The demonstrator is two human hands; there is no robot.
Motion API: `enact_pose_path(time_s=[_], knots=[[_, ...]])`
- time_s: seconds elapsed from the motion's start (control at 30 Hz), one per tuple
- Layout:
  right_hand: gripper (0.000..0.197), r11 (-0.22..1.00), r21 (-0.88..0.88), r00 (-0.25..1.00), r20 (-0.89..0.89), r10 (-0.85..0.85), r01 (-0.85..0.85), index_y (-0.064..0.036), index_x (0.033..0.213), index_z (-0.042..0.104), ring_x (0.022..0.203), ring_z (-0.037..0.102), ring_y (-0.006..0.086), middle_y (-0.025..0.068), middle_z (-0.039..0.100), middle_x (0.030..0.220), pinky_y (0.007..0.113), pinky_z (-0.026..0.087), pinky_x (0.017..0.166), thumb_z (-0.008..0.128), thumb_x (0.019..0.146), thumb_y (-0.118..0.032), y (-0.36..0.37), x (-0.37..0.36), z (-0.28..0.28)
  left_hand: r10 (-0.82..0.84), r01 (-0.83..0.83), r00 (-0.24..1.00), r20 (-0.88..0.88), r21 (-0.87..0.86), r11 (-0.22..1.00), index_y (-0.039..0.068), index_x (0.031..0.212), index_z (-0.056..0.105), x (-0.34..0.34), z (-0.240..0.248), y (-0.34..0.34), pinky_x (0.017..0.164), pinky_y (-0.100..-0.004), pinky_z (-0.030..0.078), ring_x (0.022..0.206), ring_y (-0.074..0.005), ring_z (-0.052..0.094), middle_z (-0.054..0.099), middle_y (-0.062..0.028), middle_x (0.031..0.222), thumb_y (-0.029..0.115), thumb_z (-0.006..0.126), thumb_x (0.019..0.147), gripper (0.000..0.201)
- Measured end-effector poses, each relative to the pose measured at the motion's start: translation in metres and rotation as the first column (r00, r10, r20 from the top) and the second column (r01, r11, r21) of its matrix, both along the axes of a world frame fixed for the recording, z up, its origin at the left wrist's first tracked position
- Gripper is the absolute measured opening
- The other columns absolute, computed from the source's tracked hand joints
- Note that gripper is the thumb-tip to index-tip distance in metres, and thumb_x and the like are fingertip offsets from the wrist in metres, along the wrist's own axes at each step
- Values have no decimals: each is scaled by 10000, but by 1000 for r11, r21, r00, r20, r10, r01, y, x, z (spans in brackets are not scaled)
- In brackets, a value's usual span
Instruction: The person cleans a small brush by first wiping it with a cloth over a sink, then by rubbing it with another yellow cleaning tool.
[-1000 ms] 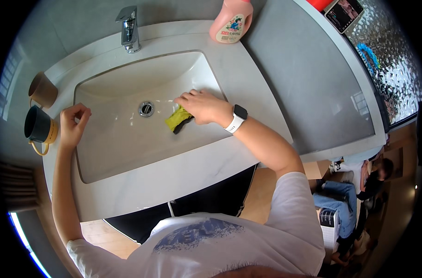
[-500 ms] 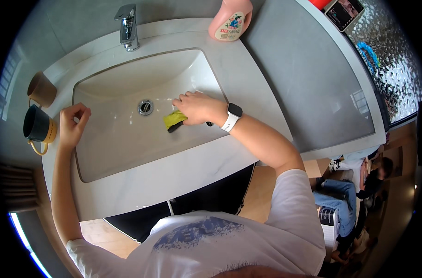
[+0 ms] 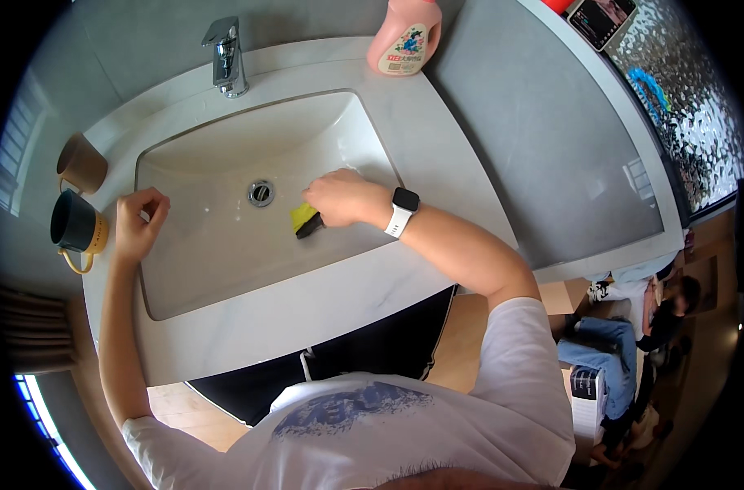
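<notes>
My right hand (image 3: 346, 198), with a white-banded watch (image 3: 402, 211) at its wrist, is inside the white sink basin (image 3: 217, 269). Its fingers are closed over a yellow-green and black sponge (image 3: 305, 220), pressed to the basin floor right of the drain (image 3: 261, 193). Most of the sponge is hidden under the hand. At the basin's left rim my left hand (image 3: 140, 220) rests with loosely curled fingers and nothing visible in them. Close beside it stand a dark green and yellow mug (image 3: 78, 224) and a brown cup (image 3: 82, 163).
A chrome faucet (image 3: 226, 61) rises behind the basin. At the back right of the counter (image 3: 306, 327) stands a pink detergent bottle (image 3: 404, 41). A grey panel (image 3: 551, 131) adjoins on the right, with a phone (image 3: 602, 20) beyond. Another person's jeans-clad legs (image 3: 604, 351) show at lower right.
My right hand has turned slightly and shifted a little, still gripping the sponge against the basin floor. The left hand stays at the left rim, and the whole view has shifted slightly.
</notes>
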State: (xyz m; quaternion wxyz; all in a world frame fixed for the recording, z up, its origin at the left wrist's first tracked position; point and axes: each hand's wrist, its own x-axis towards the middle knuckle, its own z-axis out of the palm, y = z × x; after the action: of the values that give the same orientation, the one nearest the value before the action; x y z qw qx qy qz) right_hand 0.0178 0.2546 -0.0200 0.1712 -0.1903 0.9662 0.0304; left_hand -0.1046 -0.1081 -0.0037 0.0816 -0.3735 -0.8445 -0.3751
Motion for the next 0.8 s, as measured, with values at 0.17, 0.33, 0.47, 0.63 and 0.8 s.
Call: enact_pose_path(time_s=[0.17,0.33,0.47,0.63,0.8], knots=[[203,982,-188,996,-82,-32,16,-61,933,729,783,710,343,145,734,842,453,544,708,568,809,-59,-5,-4,4,20,-19,1000,-20,27,999,-58,780,634,-2,-2,-2,584,-267,451,581,-114,530,587,-89,633,45,664,878,146],[233,844,-532,975,-138,-172,73,-93,959,724,786,691,349,147,719,814,464,534,698,527,837,-73,-4,-8,6,29,-28,999,-27,41,999,-58,780,631,-4,-4,-3,588,-264,446,581,-111,530,592,-84,635,57,663,888,161],[260,755,-655,953,-201,-224,39,-80,1031,721,786,682,361,156,721,851,459,520,728,531,855,-55,-1,-12,8,28,-28,1000,-7,41,999,-60,777,626,-3,-1,-1,591,-263,447,583,-109,524,593,-82,636,48,657,894,162],[255,708,-694,957,-101,-273,129,-73,1031,711,780,680,330,146,716,848,434,511,716,529,854,-51,1,-13,14,29,-29,1000,-6,27,999,-64,788,626,-6,-4,-4,595,-262,447,594,-102,526,603,-76,647,43,649,895,154],[252,696,-692,960,-15,-280,192,-59,1002,705,726,674,311,149,702,796,416,505,684,503,851,-52,2,-11,10,74,-80,993,95,63,995,-57,803,634,-7,-7,-5,582,-261,422,601,-84,507,588,-40,662,54,633,903,149]])
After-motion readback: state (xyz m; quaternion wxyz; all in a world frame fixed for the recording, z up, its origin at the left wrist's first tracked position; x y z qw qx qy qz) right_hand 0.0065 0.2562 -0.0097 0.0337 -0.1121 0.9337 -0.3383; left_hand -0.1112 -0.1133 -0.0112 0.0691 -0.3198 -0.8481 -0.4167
